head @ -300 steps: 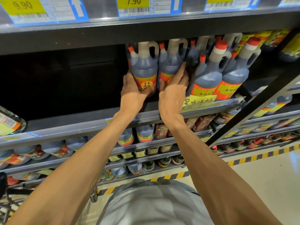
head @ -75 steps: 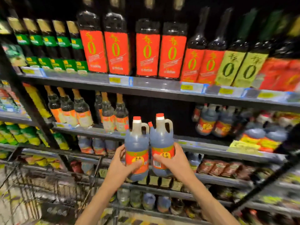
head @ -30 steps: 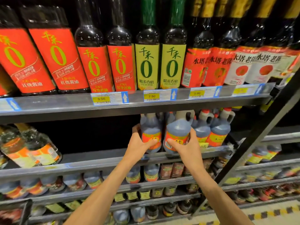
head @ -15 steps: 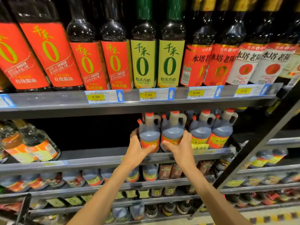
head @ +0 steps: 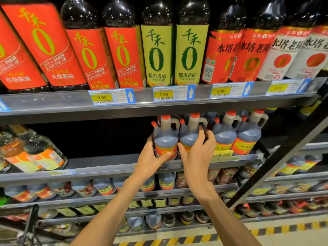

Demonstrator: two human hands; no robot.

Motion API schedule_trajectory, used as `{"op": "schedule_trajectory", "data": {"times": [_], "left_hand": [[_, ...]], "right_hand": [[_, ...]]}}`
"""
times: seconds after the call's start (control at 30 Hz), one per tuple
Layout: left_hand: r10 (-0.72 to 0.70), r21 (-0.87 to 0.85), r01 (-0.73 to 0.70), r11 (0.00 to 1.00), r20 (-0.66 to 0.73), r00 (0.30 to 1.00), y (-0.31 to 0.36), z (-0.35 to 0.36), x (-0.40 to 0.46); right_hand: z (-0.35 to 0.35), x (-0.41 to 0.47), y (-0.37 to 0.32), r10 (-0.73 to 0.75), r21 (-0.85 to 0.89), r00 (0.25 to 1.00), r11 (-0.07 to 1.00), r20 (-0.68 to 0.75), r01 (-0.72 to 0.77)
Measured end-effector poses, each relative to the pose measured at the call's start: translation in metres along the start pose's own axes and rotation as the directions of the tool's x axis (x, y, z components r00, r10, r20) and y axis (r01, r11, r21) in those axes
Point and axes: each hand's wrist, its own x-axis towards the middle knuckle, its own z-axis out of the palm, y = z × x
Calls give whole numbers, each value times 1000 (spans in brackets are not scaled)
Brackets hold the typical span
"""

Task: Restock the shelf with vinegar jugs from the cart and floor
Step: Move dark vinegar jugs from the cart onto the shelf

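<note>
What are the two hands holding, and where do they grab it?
Each hand holds one vinegar jug low on its body: left hand wraps the left jug at its label, right hand the right jug.

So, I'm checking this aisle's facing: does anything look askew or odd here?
Yes: a yellow handwritten paper sign droops crookedly over the shelf rail below the right-hand jugs, unlike the neat printed tags. No spills visible.
</note>
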Motion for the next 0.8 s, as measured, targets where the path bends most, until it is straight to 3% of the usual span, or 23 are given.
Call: {"op": "schedule_trajectory", "data": {"times": [0.1,0.33,0.5,0.8], "left_hand": [[-31,-10,31,999,-16,999,-1,2,0],[-47,24,47,999,-17,999,-3,9,1],[-56,146,61,987,-34,998,-4,20,2],[-19,102,24,995,-48,999,-5,25,2]], "right_hand": [[5,7,0,55,-49,998,997,12,-55],[-4,4,7,16,-16,1000,1000,-9,-17],[-7,6,14,-11,-72,1000,997,-3,11],[-9,8,22,-31,-88,999,996,-25,29]]}}
